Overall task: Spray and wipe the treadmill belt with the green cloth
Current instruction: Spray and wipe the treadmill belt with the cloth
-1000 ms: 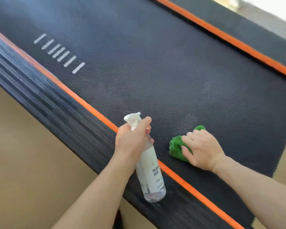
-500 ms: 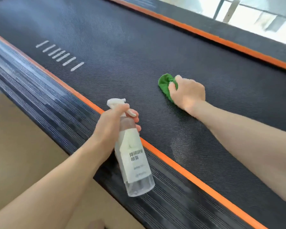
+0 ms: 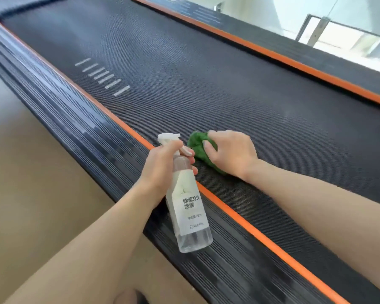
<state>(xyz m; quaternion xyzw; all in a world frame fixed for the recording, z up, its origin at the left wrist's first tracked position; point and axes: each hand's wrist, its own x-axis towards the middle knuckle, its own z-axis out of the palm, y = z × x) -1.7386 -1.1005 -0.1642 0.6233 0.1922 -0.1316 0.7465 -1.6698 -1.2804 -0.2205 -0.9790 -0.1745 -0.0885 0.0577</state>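
Observation:
The dark textured treadmill belt (image 3: 206,84) runs diagonally across the view. My right hand (image 3: 230,153) presses a crumpled green cloth (image 3: 199,148) flat on the belt close to its near orange edge strip (image 3: 239,218). Part of the cloth is hidden under my palm. My left hand (image 3: 162,166) grips the neck of a clear spray bottle (image 3: 188,207) with a white trigger head and a white label. The bottle hangs tilted above the ribbed side rail, just left of the cloth.
A black ribbed side rail (image 3: 75,119) borders the belt on the near side, with beige floor (image 3: 31,194) beyond it. White stripe marks (image 3: 102,76) sit on the belt at upper left. A second orange strip (image 3: 294,62) lines the far edge, with a glass railing behind.
My right hand has dragged the green cloth back across the belt toward the near orange edge, next to the bottle. My left hand keeps hold of the bottle.

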